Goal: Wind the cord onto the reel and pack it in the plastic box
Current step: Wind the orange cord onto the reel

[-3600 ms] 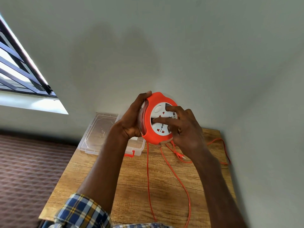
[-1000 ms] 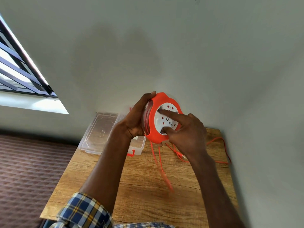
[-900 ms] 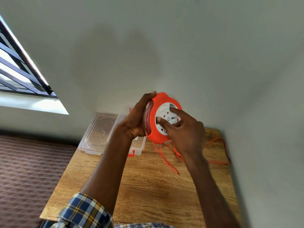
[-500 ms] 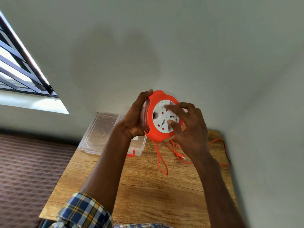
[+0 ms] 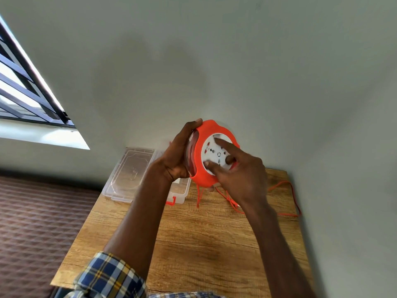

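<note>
Head view: orange reel (image 5: 200, 175) held up in the air above the far end of the worktop (image 5: 204, 244), white socket face (image 5: 217, 154) turned toward the camera. Left hand (image 5: 176, 162) grip is closed around the reel's left rim, thumb up along the top edge, the other fingers out of sight behind the body. Right hand (image 5: 240, 175) is not wrapped round anything; its fingers (image 5: 223, 145) are spread and pressed flat on the white face, index pointing up-left, thumb tip at the lower part of the face. Wound turns show dark red through the gap at the reel's left side, just beside the left grip.

Orange cord (image 5: 287, 191) hangs from below the reel, under both grips. A short length drops straight down to the worktop, slightly blurred. More of it lies loose to the right of the right hand, looping out to the worktop's right edge by the wall.

Clear plastic box (image 5: 181, 190) sits on the worktop below and behind the left grip, partly hidden by the left wrist, with an orange latch (image 5: 171, 201) at its near corner. Its clear lid (image 5: 129, 173) lies open to the left of the box, well left of the grip.

Plaid sleeve (image 5: 107, 276) on the left arm, near bottom edge. Patterned brown floor (image 5: 38, 222) left of the worktop, barred window (image 5: 25, 93) upper left.
</note>
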